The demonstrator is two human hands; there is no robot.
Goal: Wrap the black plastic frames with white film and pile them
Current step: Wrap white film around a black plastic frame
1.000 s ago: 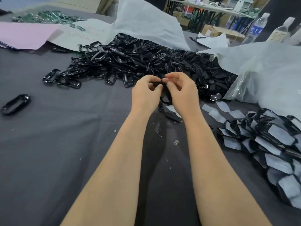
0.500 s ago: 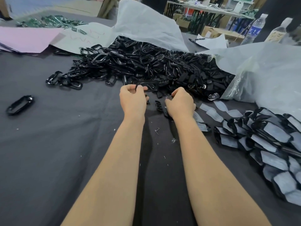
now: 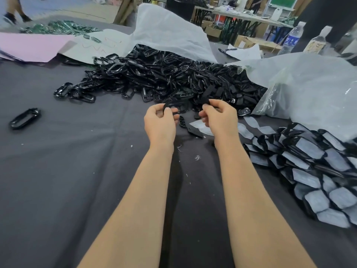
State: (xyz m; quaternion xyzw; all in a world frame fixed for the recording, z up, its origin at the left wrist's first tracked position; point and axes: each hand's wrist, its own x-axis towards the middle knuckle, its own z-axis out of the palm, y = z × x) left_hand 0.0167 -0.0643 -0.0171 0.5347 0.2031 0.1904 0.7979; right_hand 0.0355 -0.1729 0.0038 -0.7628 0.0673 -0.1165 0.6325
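My left hand (image 3: 160, 123) pinches a black plastic frame (image 3: 179, 112) by its left end, just before the frame heap (image 3: 164, 78) mid-table, long axis running sideways toward my right hand (image 3: 220, 118), whose curled fingers' hold I cannot tell.

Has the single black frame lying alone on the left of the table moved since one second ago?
No. The lone frame lies as far left of the heap of frames as before; only the camera shifted.

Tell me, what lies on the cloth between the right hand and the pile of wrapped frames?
Loose pieces of white film lie flat on the grey cloth between the right hand and the wrapped frames; the head view shows it.
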